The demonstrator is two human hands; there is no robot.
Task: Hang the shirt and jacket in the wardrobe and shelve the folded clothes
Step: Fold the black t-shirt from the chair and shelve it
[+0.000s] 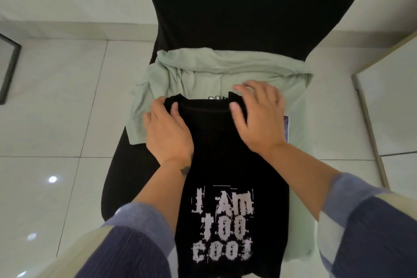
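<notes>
Two bare hands reach forward and down onto a black T-shirt [228, 165] lying on a chair. The left hand [168, 128] grasps the shirt's left shoulder beside the neckline, thumb on top of the fabric and fingers curled round its edge. The right hand [257, 115] holds the right shoulder, thumb pressed on the cloth near the collar and fingers bent over the top edge. Between the two thumbs runs the dark collar band. From the hands back toward the person, the shirt stretches down in a long narrow panel, and below the wrists it bears blocky pale lettering that reads "I AM TOO COOL". Both forearms are bare to the rolled cuffs of blue-and-cream sleeves [140, 239].

Directly under the black shirt, and spreading out beyond the fingertips and to either side of the hands, lies a pale green garment [203, 67], rumpled, with a scrap of dark print showing just past the collar. A small blue tag [286, 127] peeks out just right of the right wrist. Both garments rest on a black chair [237, 7], whose tall back rises beyond the hands. Glossy white floor tiles [56, 101] surround the chair on both sides.
</notes>
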